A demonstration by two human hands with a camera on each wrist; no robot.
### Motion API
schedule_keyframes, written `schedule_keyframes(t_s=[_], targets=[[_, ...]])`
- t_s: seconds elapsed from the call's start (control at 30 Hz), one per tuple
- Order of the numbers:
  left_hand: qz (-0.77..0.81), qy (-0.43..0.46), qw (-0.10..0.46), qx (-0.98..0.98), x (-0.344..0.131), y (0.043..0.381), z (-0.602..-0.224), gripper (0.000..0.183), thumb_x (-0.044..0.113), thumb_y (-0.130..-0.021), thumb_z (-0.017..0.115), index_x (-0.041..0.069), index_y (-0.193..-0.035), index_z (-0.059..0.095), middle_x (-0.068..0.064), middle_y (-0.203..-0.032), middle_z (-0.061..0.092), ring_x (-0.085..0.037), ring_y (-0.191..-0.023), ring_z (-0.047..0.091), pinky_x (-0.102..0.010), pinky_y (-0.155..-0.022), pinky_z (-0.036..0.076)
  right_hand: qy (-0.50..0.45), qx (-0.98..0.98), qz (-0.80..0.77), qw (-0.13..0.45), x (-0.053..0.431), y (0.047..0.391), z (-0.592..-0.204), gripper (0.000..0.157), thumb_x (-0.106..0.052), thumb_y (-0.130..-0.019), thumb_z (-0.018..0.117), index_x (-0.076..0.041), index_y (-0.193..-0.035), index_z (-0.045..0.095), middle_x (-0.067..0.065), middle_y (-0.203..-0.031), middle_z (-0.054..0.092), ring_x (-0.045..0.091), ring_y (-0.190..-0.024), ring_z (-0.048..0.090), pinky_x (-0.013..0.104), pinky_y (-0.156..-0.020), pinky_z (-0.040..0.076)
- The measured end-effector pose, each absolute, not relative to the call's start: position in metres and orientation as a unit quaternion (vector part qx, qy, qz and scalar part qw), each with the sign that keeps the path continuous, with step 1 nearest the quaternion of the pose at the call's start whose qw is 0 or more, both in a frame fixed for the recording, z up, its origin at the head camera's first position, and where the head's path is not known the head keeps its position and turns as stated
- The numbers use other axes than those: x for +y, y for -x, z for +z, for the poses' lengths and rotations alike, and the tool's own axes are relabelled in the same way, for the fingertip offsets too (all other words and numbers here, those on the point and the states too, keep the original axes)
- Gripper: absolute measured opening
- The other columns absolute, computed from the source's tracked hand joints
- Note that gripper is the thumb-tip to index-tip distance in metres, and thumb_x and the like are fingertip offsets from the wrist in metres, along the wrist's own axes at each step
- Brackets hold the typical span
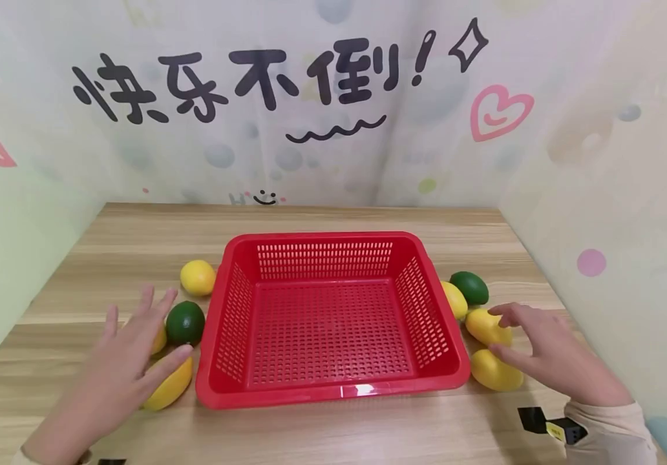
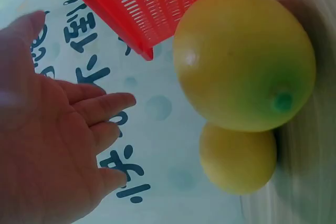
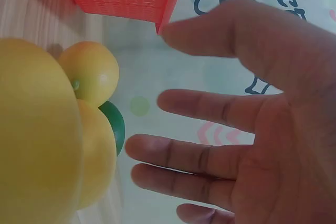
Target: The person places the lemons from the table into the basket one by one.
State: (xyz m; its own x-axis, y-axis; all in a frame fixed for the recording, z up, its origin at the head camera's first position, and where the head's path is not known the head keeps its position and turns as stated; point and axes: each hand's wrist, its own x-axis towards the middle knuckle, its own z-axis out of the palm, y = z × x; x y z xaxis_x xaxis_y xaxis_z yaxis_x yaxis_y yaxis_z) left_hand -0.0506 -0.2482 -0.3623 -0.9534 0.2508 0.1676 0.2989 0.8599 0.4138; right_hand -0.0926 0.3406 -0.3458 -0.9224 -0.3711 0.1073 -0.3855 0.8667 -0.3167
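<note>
My left hand point(image 1: 118, 371) is spread over the fruit at the basket's left side, fingers apart and holding nothing. Under and beside it lie a yellow mango-like fruit point(image 1: 172, 386), a dark green fruit point(image 1: 185, 322) and another yellow fruit point(image 1: 159, 340), partly hidden. The left wrist view shows the palm apart from a yellow fruit point(image 2: 241, 51) with a green stem end. On the other side, my right hand point(image 1: 560, 352) hovers by two yellow fruits point(image 1: 495, 371) point(image 1: 487, 328), its fingers loosely bent and free. The right wrist view shows space between its fingers and a large yellow fruit point(image 3: 37, 140).
A red plastic basket point(image 1: 333, 397) with slotted walls stands mid-table, with nothing in it. A yellow lemon-like fruit point(image 1: 198, 278) lies by its back left. Another yellow fruit point(image 1: 454, 299) and a green one point(image 1: 470, 288) lie at its right. A printed curtain point(image 1: 322, 168) hangs behind the wooden table point(image 1: 153, 236).
</note>
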Motion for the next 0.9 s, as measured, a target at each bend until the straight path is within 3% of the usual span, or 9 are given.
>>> schedule_keyframes(t_s=[0.17,0.37,0.9], targets=[[-0.222,0.155,0.028,-0.962,-0.242,0.049,-0.362,0.091,0.047,-0.099,0.065,0.008,-0.165,0.018,-0.029,-0.165,0.023,-0.046,-0.155,0.012,-0.057,-0.121,-0.017,-0.193,-0.967,0.168,0.008,0.342,0.091,-0.347,0.036,-0.029,-0.087,0.083,-0.009,-0.114,0.069,0.006,-0.116,0.071,0.032,-0.104,0.064,0.057,-0.086,0.049],[-0.236,0.174,0.033,-0.955,-0.234,0.05,-0.364,0.09,0.045,-0.1,0.065,0.012,-0.166,0.014,-0.024,-0.168,0.017,-0.043,-0.156,0.013,-0.054,-0.123,-0.015,-0.184,-0.969,0.167,-0.003,0.343,0.088,-0.348,0.047,-0.037,-0.082,0.087,-0.008,-0.115,0.069,0.001,-0.109,0.072,0.029,-0.1,0.066,0.052,-0.081,0.056],[-0.249,0.203,0.062,-0.945,-0.219,0.054,-0.372,0.082,0.037,-0.102,0.063,0.011,-0.166,0.018,-0.021,-0.166,0.029,-0.037,-0.158,0.01,-0.057,-0.123,-0.011,-0.146,-0.967,0.203,-0.054,0.349,0.076,-0.358,0.056,-0.046,-0.079,0.087,-0.01,-0.117,0.068,0.003,-0.114,0.07,0.031,-0.104,0.062,0.055,-0.084,0.055]])
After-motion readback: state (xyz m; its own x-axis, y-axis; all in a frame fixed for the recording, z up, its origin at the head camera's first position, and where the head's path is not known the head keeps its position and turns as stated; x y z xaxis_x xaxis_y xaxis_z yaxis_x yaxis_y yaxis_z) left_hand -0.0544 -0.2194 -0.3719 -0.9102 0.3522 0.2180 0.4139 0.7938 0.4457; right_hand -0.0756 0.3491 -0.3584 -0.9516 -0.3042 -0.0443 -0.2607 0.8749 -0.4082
